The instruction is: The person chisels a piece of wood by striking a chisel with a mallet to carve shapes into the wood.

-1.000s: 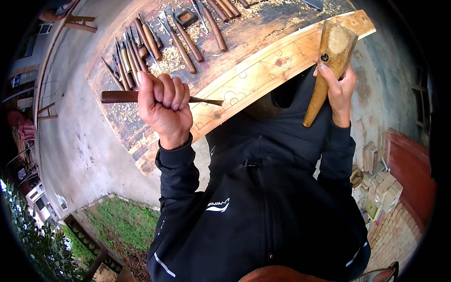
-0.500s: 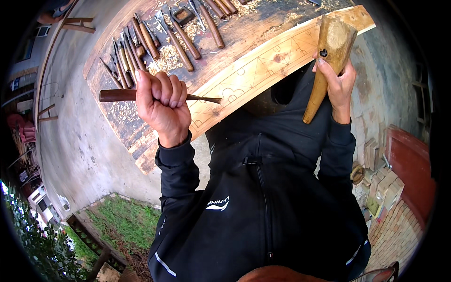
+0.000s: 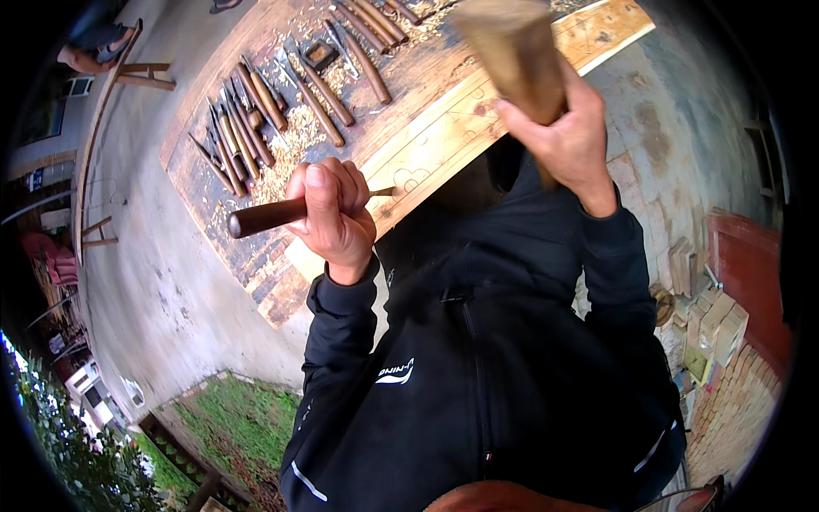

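Observation:
My left hand (image 3: pixel 334 218) is closed around a wood-handled chisel (image 3: pixel 266 218), its dark handle end sticking out to the left. The chisel's blade tip touches or nearly touches a pale wooden board (image 3: pixel 467 136) beside pencilled curves. In my right hand (image 3: pixel 573 141) is a wooden mallet (image 3: pixel 510 64), smeared by motion. It is held up over the board, to the right of the chisel, its broad head toward the far side. Circles and lines are drawn along the board, which lies along the near edge of a worn workbench (image 3: pixel 213 166).
Several carving tools (image 3: pixel 241 124) lie in rows across the bench, among wood shavings (image 3: pixel 294 145). A low wooden bench (image 3: pixel 145 75) stands far left, near another person's leg (image 3: pixel 84 58). Wood blocks (image 3: pixel 715 324) are stacked on the right.
My right hand has swung the mallet left and farther over the board. My left hand has shifted right and nearer, the chisel handle now angled toward me. The view has shifted slightly.

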The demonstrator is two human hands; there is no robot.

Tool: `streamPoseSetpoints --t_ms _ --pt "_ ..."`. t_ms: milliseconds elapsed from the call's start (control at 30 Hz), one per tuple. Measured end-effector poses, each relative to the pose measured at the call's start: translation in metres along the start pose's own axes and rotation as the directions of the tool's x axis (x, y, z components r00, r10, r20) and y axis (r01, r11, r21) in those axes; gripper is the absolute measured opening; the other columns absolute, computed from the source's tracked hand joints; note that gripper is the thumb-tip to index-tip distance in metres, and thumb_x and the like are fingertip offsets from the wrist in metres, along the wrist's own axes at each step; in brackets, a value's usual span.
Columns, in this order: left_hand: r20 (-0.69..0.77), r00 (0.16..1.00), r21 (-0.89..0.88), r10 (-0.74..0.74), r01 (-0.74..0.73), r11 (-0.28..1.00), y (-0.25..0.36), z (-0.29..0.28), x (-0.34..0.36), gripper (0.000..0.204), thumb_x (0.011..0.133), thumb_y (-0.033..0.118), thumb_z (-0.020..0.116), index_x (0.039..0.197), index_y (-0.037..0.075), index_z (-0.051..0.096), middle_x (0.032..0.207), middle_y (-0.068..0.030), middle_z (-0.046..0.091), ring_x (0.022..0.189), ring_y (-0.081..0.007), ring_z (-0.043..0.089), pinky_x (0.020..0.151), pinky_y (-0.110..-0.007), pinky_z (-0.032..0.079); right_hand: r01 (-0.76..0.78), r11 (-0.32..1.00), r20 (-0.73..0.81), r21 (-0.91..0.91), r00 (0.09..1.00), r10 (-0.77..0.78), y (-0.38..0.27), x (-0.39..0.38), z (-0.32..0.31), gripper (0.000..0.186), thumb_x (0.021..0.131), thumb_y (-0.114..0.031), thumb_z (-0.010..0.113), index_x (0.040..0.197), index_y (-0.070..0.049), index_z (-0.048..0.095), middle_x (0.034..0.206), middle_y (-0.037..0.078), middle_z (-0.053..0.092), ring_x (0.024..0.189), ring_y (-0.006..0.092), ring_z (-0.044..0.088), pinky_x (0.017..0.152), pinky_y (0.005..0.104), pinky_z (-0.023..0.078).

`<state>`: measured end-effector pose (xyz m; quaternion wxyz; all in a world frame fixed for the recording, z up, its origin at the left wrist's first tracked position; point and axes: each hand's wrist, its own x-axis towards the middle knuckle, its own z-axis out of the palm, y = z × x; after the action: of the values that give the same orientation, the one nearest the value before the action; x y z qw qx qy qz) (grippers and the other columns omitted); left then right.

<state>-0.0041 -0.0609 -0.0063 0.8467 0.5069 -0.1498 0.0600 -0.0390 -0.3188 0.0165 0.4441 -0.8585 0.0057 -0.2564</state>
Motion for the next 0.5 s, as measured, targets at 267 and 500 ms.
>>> streamPoseSetpoints --t_ms 267,500 --pt "-0.006 0.998 0.095 0.066 -0.065 0.993 -0.007 0.016 -0.006 0.042 0.104 0.013 0.061 0.068 0.011 0.038 0.058 0.0045 0.033 0.045 -0.0047 0.026 0.042 -0.026 0.018 0.606 0.770 -0.293 0.199 0.787 -0.543 -0.114 0.067 0.006 0.054 0.075 -0.007 0.084 0.125 0.000 0.066 0.100 0.018 0.074 0.089 0.0287 0.073 0.078 0.0346 0.058" --pt "-0.006 0.997 0.127 0.076 -0.074 0.989 -0.008 0.025 -0.009 0.031 0.101 0.008 0.064 0.072 0.006 0.054 0.057 0.0012 0.047 0.047 -0.0063 0.039 0.046 -0.025 0.028 0.814 0.514 -0.080 -0.269 0.513 -0.855 -0.126 0.056 0.003 0.038 0.083 -0.017 0.079 0.120 -0.014 0.072 0.094 0.005 0.072 0.081 0.0210 0.073 0.071 0.0297 0.061"
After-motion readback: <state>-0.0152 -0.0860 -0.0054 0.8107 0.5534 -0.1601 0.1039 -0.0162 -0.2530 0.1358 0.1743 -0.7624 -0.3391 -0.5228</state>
